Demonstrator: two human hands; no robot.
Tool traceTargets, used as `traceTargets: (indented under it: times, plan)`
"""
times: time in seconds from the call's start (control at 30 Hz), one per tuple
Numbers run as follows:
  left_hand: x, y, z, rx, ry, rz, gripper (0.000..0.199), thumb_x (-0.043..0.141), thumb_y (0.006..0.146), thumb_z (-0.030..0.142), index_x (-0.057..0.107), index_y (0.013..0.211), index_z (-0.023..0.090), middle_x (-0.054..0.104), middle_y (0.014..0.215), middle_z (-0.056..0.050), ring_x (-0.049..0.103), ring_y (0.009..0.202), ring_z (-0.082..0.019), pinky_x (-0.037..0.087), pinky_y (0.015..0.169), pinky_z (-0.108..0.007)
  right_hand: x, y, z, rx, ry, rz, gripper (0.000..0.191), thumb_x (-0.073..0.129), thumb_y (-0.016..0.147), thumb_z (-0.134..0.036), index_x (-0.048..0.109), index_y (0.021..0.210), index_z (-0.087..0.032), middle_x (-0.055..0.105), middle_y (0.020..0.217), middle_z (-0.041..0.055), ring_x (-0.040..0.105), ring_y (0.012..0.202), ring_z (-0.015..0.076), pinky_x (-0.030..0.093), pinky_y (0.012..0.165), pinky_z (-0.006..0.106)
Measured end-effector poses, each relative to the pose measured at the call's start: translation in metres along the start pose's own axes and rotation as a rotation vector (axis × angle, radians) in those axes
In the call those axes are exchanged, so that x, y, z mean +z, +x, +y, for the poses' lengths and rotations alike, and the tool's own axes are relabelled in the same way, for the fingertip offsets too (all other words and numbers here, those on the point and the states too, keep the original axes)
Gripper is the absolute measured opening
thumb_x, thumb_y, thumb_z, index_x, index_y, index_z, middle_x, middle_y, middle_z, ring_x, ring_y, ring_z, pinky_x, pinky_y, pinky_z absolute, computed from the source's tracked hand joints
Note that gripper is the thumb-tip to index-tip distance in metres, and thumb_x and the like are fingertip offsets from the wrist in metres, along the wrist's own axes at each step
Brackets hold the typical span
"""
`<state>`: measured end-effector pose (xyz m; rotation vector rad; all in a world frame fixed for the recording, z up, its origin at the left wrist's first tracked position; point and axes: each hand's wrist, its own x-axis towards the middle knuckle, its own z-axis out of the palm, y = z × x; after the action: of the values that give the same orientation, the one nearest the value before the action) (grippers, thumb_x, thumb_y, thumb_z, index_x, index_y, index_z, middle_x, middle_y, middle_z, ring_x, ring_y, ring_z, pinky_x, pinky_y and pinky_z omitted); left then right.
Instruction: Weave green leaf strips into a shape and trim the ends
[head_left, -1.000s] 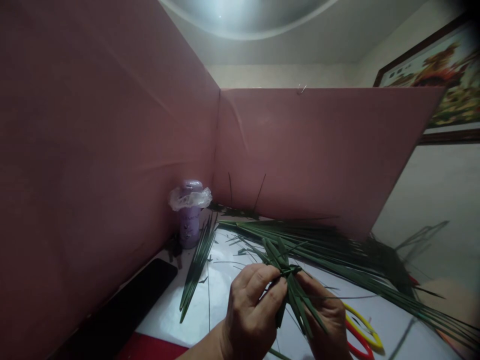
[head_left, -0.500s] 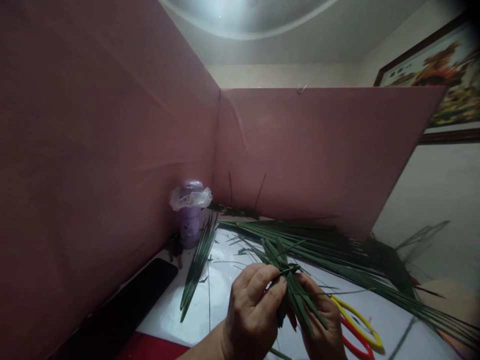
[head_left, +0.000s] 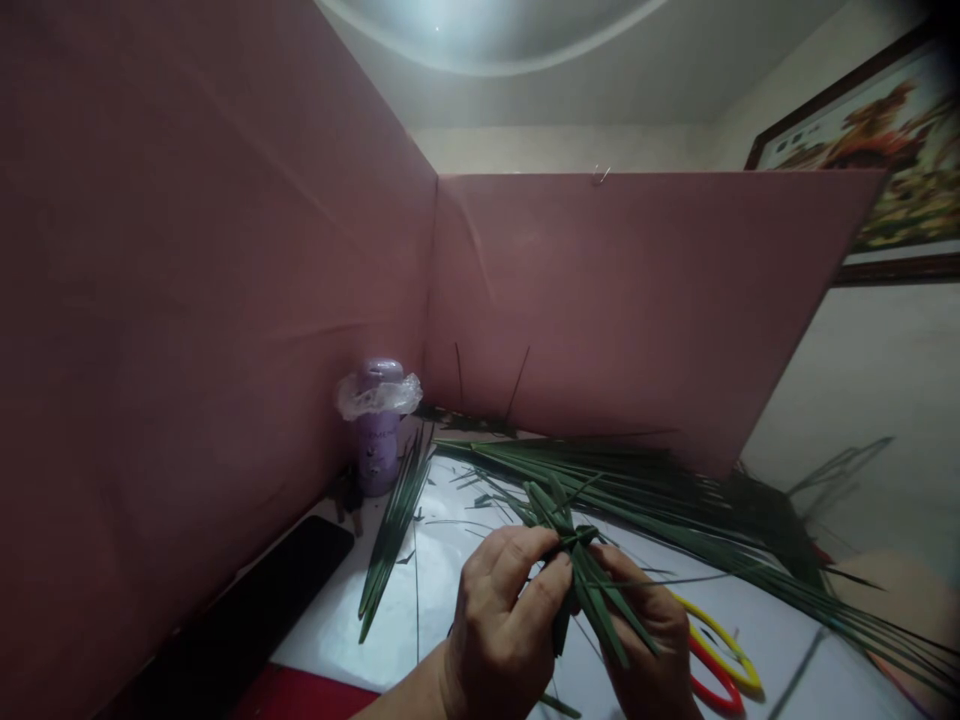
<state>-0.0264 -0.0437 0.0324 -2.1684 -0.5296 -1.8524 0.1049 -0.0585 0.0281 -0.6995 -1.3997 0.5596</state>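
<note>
Between my two hands is a woven bundle of green palm-leaf strips (head_left: 596, 595), knotted at its middle, with strip ends fanning up and down. My left hand (head_left: 506, 610) pinches the knot from the left with thumb and forefinger. From the right, my right hand (head_left: 649, 635) is closed around the back of the bundle, its fingers partly hidden by the strips. One thin strand sticks out to the right from the bundle.
A large fan of palm leaves (head_left: 675, 520) lies across the white table (head_left: 450, 600). Red-and-yellow handled scissors (head_left: 724, 650) rest right of my hand. At left are a short leaf bunch (head_left: 394, 535), a purple tumbler (head_left: 379, 440) and a dark phone-like slab (head_left: 322, 550). Pink panels (head_left: 600, 300) stand behind.
Both hands keep hold of the leaf bundle almost in place. My right-hand fingers have shifted slightly behind it, and the view has drifted a little.
</note>
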Motion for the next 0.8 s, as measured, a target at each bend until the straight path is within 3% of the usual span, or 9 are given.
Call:
traceTargets:
  times: [0.27,0.43,0.53,0.67,0.8]
  plan:
    - [0.0,-0.001,0.0,-0.03,-0.052,-0.045,0.034,0.055,0.072,0.0,0.058,0.104,0.012,0.062,0.093,-0.013,0.057,0.085,-0.019,0.05,0.072,-0.034,-0.011,0.002,0.004,-0.223,-0.235,-0.085,0.02,0.053,0.08,-0.018,0.061,0.097,-0.026,0.065,0.076,0.0006,0.059,0.059,0.0156,0.049,0.054,0.022]
    - [0.003,-0.002,0.001,-0.163,-0.131,-0.028,0.035,0.055,0.071,-0.002,0.059,0.102,0.013,0.062,0.092,-0.011,0.057,0.085,-0.018,0.049,0.074,-0.03,-0.009,0.004,0.0,-0.461,-0.52,-0.088,0.014,0.049,0.082,-0.011,0.057,0.088,-0.021,0.06,0.069,0.0009,0.056,0.058,0.0132,0.043,0.052,0.022]
    - [0.005,0.0,0.001,-0.385,-0.288,-0.019,0.024,0.056,0.072,0.001,0.062,0.09,0.015,0.063,0.087,-0.008,0.058,0.083,-0.016,0.048,0.074,-0.027,-0.006,0.004,-0.001,-0.497,-0.666,-0.061,0.009,0.052,0.081,-0.009,0.055,0.08,-0.018,0.056,0.064,0.0002,0.052,0.053,0.0115,0.039,0.051,0.022]
    - [0.008,0.006,-0.002,-0.86,-0.572,-0.038,0.004,0.061,0.071,0.012,0.063,0.074,0.014,0.062,0.076,-0.004,0.057,0.074,-0.014,0.046,0.067,-0.025,-0.007,0.003,0.002,-0.411,-0.745,-0.042,0.005,0.055,0.082,-0.014,0.057,0.083,-0.018,0.056,0.063,-0.0006,0.05,0.051,0.0109,0.039,0.053,0.023]
    - [0.013,0.01,-0.007,-1.194,-0.84,0.018,0.008,0.069,0.064,0.016,0.063,0.068,0.013,0.059,0.062,0.0,0.051,0.058,-0.01,0.042,0.056,-0.022,-0.01,0.005,0.004,-0.402,-0.74,-0.072,0.009,0.056,0.082,-0.014,0.059,0.089,-0.019,0.06,0.07,0.0004,0.053,0.057,0.0114,0.041,0.056,0.023]
